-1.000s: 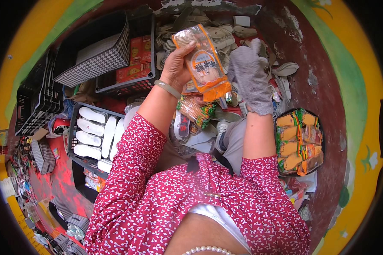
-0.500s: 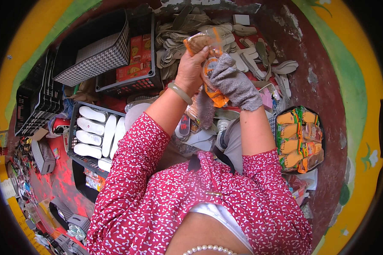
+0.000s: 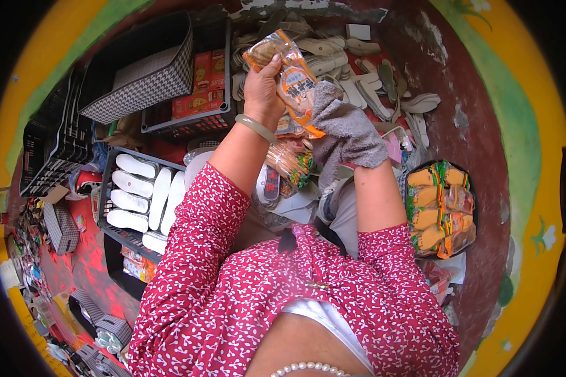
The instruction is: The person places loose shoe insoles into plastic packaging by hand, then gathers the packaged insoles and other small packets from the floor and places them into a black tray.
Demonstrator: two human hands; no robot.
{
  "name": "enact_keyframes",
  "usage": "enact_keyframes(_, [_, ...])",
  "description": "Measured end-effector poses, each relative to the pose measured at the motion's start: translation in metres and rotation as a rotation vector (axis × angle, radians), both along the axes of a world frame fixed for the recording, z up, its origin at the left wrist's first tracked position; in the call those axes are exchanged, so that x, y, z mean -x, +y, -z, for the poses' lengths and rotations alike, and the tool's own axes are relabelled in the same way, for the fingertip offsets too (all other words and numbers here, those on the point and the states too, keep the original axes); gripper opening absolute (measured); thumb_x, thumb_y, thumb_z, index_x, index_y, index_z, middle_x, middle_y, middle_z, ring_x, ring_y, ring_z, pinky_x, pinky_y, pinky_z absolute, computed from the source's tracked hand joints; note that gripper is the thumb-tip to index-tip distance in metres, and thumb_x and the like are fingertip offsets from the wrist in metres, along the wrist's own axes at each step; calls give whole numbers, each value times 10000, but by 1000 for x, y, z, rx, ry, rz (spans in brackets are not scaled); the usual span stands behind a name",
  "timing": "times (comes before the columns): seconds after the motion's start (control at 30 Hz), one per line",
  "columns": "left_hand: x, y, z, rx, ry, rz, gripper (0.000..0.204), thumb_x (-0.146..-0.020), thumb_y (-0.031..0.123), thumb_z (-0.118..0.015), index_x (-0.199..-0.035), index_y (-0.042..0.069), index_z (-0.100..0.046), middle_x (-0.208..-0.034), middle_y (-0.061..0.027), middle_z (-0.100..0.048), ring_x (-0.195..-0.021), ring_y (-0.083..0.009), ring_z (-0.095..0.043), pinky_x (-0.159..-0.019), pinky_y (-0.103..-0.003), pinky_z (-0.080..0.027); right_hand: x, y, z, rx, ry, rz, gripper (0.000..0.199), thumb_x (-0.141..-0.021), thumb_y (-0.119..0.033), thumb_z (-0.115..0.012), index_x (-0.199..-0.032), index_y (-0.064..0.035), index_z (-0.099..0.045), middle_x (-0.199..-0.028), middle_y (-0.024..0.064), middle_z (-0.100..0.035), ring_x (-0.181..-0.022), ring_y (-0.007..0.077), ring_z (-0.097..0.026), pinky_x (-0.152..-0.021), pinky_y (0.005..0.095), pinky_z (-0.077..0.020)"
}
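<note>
My left hand [image 3: 264, 91] is closed on a clear plastic packet [image 3: 297, 88] with orange printed edges, the thumb pressing on its upper part. A tan, foot-shaped insole shows through the packet's upper end. Grey fuzzy cloth [image 3: 346, 135] covers my right hand down to the wrist, hiding the fingers. That covered hand is against or just beside the packet's lower right edge. Beneath the packet lies a clear bag [image 3: 289, 160] with tan, red and green contents. A dark-and-white shoe insole [image 3: 268, 186] lies close to my lap.
Loose insoles [image 3: 333, 56] are heaped at the back. A black basket of packed orange insoles [image 3: 431, 213] stands at right. At left are a crate with white insoles [image 3: 132, 201], a checked bin [image 3: 138, 88], red boxes [image 3: 209, 72] in a crate, and stacked black crates [image 3: 53, 144].
My left hand has shifted up and left with the packet, which now lies flatter and shows more of its face. The grey-covered right hand has slid lower along it, toward its bottom end.
</note>
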State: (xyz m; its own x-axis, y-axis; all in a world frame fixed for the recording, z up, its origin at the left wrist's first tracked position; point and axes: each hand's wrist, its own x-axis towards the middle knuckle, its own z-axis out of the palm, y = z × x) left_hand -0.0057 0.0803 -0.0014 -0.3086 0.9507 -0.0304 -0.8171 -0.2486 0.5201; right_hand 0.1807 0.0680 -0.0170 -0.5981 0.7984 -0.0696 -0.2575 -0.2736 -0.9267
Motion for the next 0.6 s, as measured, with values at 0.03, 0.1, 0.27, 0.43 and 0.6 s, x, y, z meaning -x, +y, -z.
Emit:
enact_keyframes(0.03, [1,1,1,-2,5,-31,180,-880,34,-496,-1060,35,-509,-969,-95,-595,-879,-227,-605,-776,-381,-523,0,0,-4,2,-40,6,356,-630,-8,-646,-976,60,-595,-1070,98,-585,-1002,190,-551,-911,296,-411])
enact_keyframes(0.1, [3,3,3,-6,15,-90,188,-894,51,-483,-1078,21,-498,-1008,-109,-583,-919,-239,-594,-810,-391,-512,-4,0,-6,-37,-33,-13,304,-643,-9,-632,-940,44,-599,-1002,92,-596,-950,182,-565,-876,289,-426])
enact_keyframes(0.27, [62,9,-9,83,-186,-332,272,-931,134,-446,-1149,-27,-458,-1116,-140,-544,-1027,-265,-548,-938,-431,-432,7,-3,-70,-956,-1224,-311,150,-786,-85,-525,-891,-13,-605,-900,97,-589,-876,189,-568,-837,278,-438])
enact_keyframes(0.43, [38,16,-6,0,-182,-346,282,-916,121,-479,-1162,-16,-464,-1123,-129,-542,-1029,-265,-540,-947,-432,-417,-5,28,22,-1972,-1736,-31,191,-837,-174,-481,-994,-76,-526,-924,93,-573,-819,216,-562,-723,387,-405])
enact_keyframes(0.6, [20,14,-4,-89,-115,-318,260,-914,111,-478,-1154,12,-457,-1082,-108,-552,-992,-247,-554,-888,-414,-461,49,9,-17,-1596,-1462,187,308,-794,-200,-549,-1068,-67,-504,-995,142,-543,-903,254,-521,-703,405,-343])
